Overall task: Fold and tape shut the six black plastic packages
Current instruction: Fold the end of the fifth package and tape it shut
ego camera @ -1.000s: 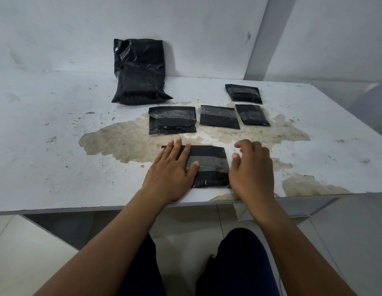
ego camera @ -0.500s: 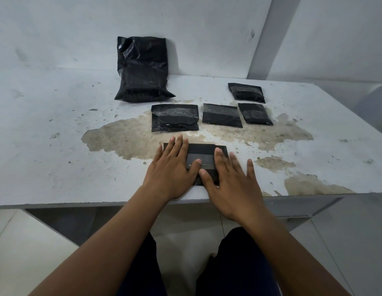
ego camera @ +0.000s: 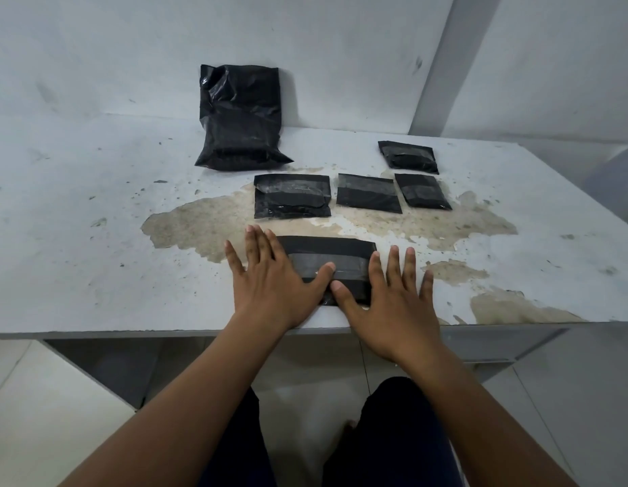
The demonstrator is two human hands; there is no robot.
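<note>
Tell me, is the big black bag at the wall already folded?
Not folded. The big black bag leans full length against the wall, its top crumpled and no tape showing, unlike the flat taped package.

I sit at a pale grey table (ego camera: pixel 77 240) whose painted top is scuffed, speckled and worn through to a tan patch (ego camera: pixel 207 223) in the middle and near the right front corner. It stands against a plain whitish wall (ego camera: pixel 129 47) with a lighter vertical strip (ego camera: pixel 442 65) on the right. Below me lies a light tiled floor (ego camera: pixel 31 416). The light is soft and even.
</note>
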